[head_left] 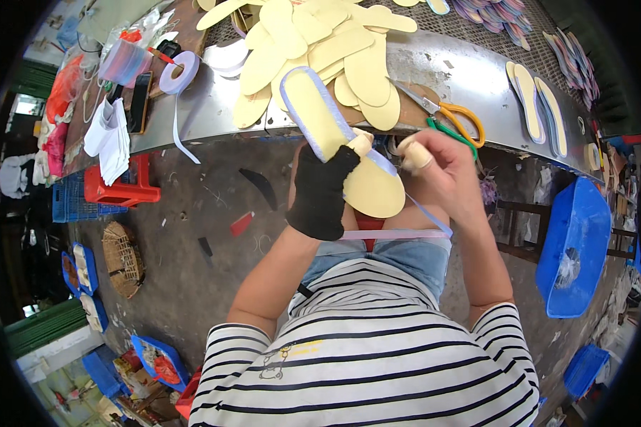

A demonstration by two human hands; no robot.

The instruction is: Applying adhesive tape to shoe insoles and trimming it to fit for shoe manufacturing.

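My left hand (320, 191), in a black fingerless glove with a pale finger cover on the thumb, grips a yellow insole (374, 191) above my lap. Lavender edging strip (287, 91) follows the insole's far end and part of its sides; the near end shows a bare yellow edge. A loose length of strip (429, 215) hangs from the insole's right side and crosses my thighs. Close beside that edge is my right hand (445, 164), its fingers curled in and pale covers on the tips. What lies between those fingertips is hidden and slightly blurred.
On the metal-edged bench (434, 60) lies a heap of yellow insoles (278, 28). Orange-and-green-handled scissors (463, 117) overhang its front edge. A roll of lavender strip (179, 72) sits left; edged insoles (527, 103) lie right. A red stool (124, 188) and blue tub (575, 249) stand below.
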